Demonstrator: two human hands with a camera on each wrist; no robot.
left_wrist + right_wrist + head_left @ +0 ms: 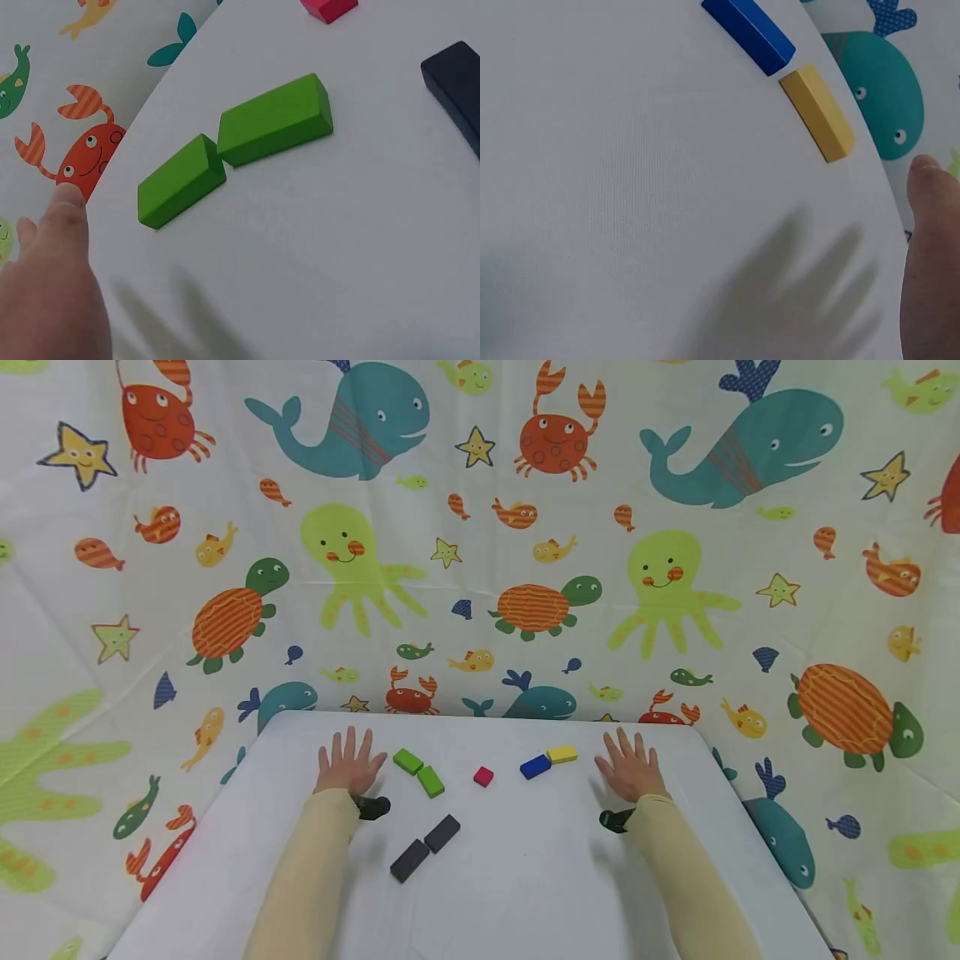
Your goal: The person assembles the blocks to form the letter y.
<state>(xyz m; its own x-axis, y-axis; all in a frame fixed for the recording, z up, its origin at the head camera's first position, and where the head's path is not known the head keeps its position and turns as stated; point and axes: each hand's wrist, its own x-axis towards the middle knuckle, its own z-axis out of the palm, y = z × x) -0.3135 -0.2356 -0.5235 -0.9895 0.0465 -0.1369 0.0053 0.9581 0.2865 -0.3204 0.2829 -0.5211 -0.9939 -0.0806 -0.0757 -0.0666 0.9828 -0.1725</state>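
My left hand [349,767] is held with fingers spread at the left of the white table, holding nothing. Nearest to it are two green blocks [180,182], which meet at their corners. On the right, my right hand [632,768] also has its fingers spread and is free of objects. Close by lie a yellow block [817,112] and a blue block [751,34], end to end. Between the pairs sits a small red block [483,777]. Two black blocks [426,848] lie in a slanting line nearer the front. Only the thumb of each hand shows clearly in the wrist views.
The white table [540,893] ends at the back against a hanging cloth [465,677] printed with sea animals. The cloth also borders the table's left and right sides. A dark strap [371,807] sits at the left wrist and another [615,821] at the right.
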